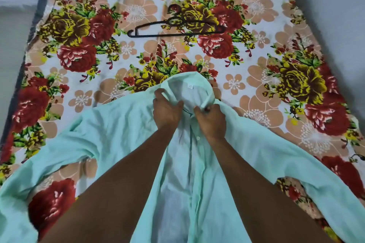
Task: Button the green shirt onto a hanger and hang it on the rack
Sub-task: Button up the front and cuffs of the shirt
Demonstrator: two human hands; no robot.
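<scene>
Both hands, left hand and right hand, are pinching the pale green cotton shirt collar; the black plastic hanger is lying crosswise at twelve o'clock, equally near both.

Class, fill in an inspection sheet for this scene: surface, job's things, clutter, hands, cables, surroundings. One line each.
Surface: floral sheet covering a bed.
Job's things: green shirt spread on the sheet, collar away from the person, front open lower down; black hanger lies apart beyond the collar, no shirt on it.
Clutter: nothing seen.
Hands: left hand grips the fabric at the collar; right hand pinches the placket near the top button.
Cables: nothing seen.
Surroundings: pale floor on both sides; no rack in view.
</scene>
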